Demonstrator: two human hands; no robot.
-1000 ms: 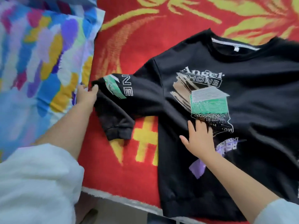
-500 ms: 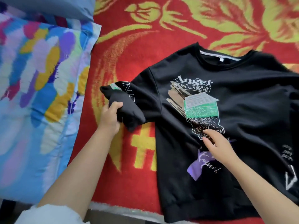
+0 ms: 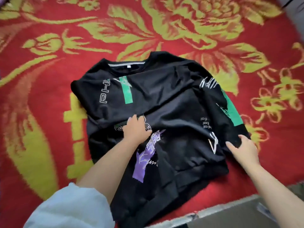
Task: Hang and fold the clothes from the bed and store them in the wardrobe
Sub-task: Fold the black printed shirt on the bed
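A black sweatshirt (image 3: 164, 102) with white, green and purple prints lies face up on the red and yellow bedspread (image 3: 49, 112). Its left sleeve (image 3: 115, 89) is folded across the chest. My left hand (image 3: 136, 129) rests on the middle of the shirt at the end of that sleeve, fingers loosely bent on the cloth. My right hand (image 3: 243, 150) holds the cuff of the right sleeve (image 3: 230, 111) at the shirt's right side, thumb over the black fabric.
The bed's front edge (image 3: 213, 211) runs along the bottom right, with grey floor beyond it. A grey object (image 3: 296, 14) shows at the top right corner.
My left hand has carried the left sleeve across the chest and laid it there. My right hand has left the print and gone to the right sleeve's cuff. The view has shifted right; the colourful quilt is out of sight.
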